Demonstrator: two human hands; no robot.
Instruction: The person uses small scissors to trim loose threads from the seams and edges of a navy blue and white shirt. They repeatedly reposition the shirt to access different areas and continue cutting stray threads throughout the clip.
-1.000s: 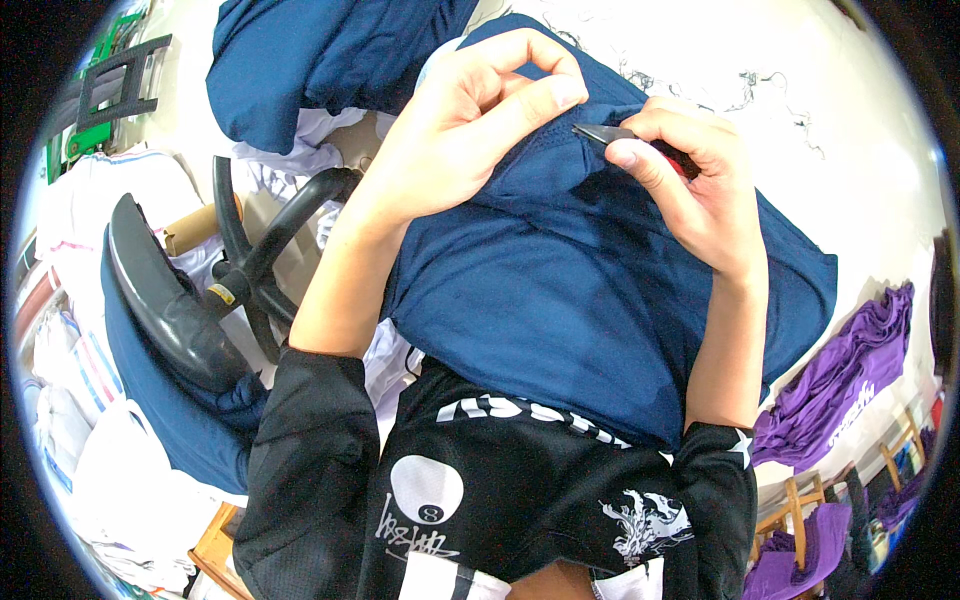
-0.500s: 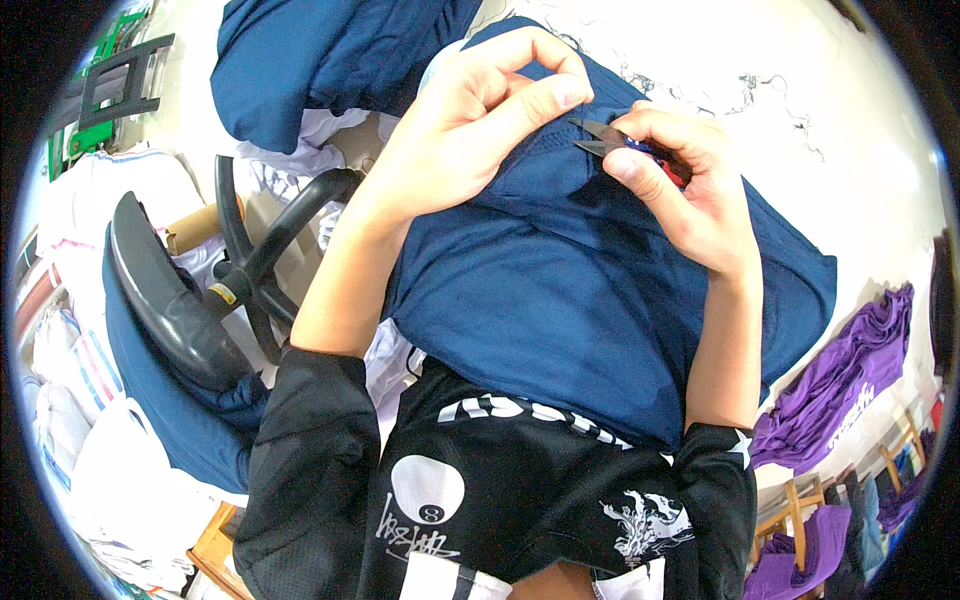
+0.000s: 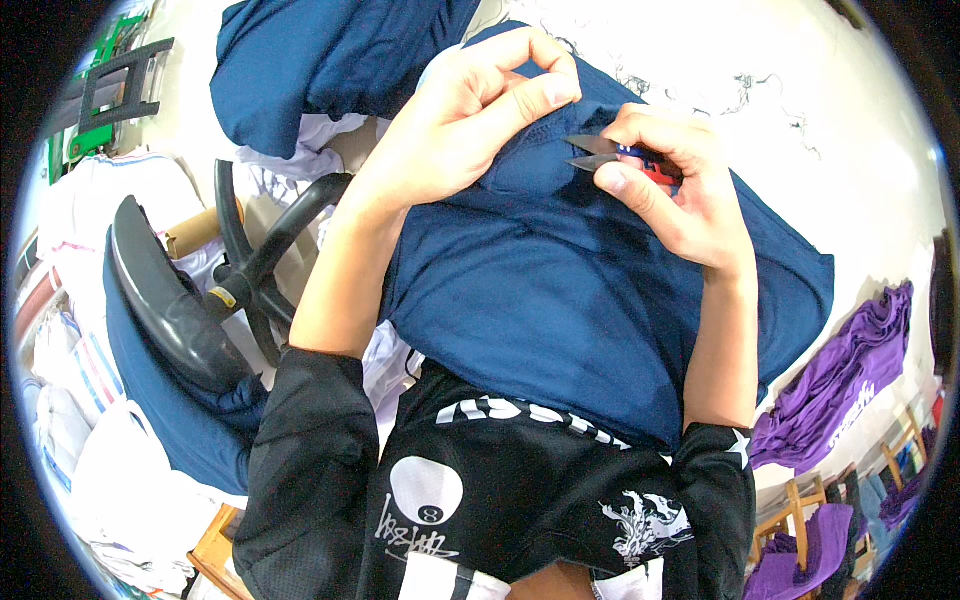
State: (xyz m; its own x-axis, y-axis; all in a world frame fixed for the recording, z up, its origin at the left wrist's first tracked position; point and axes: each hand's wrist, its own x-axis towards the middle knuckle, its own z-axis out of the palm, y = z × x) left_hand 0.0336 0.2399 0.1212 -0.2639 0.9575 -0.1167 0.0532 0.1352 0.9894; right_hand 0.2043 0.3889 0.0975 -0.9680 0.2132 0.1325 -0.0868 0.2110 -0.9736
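A navy blue garment (image 3: 540,285) spreads across my lap and over the pale surface in front of me. My left hand (image 3: 480,120) pinches the far part of it between thumb and forefinger, close to a stitched seam. In my right hand (image 3: 680,185) are small thread snips (image 3: 590,152) with blue and red on the grip. Their two metal blades point left toward the seam and stand slightly apart, just right of the left fingertips. Any thread between the blades is too small to make out.
Another navy garment (image 3: 330,60) lies at the far left. A black chair base (image 3: 235,280) stands left of my arm, beside white bags (image 3: 130,490). Loose dark threads (image 3: 755,95) litter the pale surface. Purple garments (image 3: 840,385) lie on the right near wooden stools (image 3: 795,515).
The snips and my right hand have shifted slightly left and down, and the blades look wider apart. My left hand, still pinching the fabric, has moved a touch to the left.
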